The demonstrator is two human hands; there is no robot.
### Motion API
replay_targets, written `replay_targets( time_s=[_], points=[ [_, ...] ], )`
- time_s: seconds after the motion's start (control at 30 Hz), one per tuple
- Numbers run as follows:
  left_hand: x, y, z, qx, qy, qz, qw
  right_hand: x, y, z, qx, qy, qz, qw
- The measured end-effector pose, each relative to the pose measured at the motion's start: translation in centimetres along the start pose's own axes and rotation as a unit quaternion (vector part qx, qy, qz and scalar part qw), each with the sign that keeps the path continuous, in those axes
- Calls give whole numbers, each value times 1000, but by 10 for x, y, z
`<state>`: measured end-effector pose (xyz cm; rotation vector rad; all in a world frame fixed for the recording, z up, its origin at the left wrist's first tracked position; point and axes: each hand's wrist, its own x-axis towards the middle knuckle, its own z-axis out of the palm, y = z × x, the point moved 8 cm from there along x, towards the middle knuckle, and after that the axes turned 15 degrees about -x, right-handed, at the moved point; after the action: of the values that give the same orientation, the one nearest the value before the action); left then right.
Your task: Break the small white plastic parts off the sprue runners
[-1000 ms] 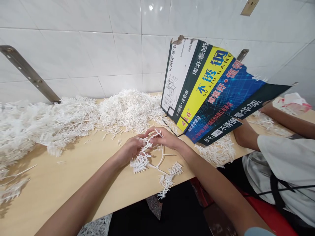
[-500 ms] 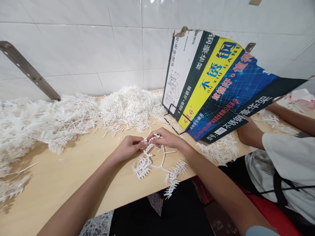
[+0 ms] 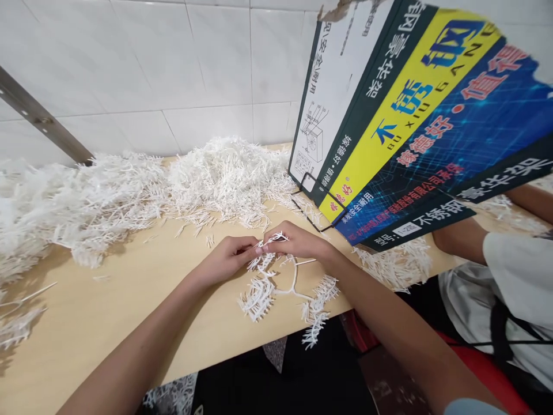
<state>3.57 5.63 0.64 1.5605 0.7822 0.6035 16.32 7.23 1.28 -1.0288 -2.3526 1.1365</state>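
A white branching plastic piece [image 3: 294,283] with bristly tufts lies partly over the table's front edge, its upper end between my hands. My left hand [image 3: 231,256] is closed, thumb and forefinger pinching the upper end. Touching it from the right, my right hand [image 3: 296,241] is closed on the same piece, with small white sprigs showing at its fingertips. Behind my hands is a large heap of loose white sprigs [image 3: 220,178], spreading to the left along the wall.
A tall printed cardboard sheet [image 3: 389,115] stands at the right, a thin black wire frame at its foot. Beyond it are another person's arm and white sleeve [image 3: 518,271], near more sprigs [image 3: 397,262]. A metal bracket [image 3: 47,118] slants down at the left of the wooden table [image 3: 129,300].
The camera view has shifted closer, so the cardboard looks larger and farther right. My hands remain together on the white piece, whose tufts have moved slightly right in view.
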Motion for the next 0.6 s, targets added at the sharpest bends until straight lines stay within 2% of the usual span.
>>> replay_targets(
  time_s=[0.13,0.23,0.33,0.47,0.6],
  points=[
    [0,0,2,-34,-38,-11,999,1,5,3,26,-42,-2,999],
    [-2,0,5,-8,-65,-26,998,1,8,3,42,-55,12,998],
    [-5,2,4,17,-56,-26,998,2,8,3,49,-58,14,997],
    [-10,11,1,19,0,44,999,2,9,3,67,-51,10,996],
    [-11,17,11,132,-1,117,984,3,16,2,120,-28,32,992]
  ],
)
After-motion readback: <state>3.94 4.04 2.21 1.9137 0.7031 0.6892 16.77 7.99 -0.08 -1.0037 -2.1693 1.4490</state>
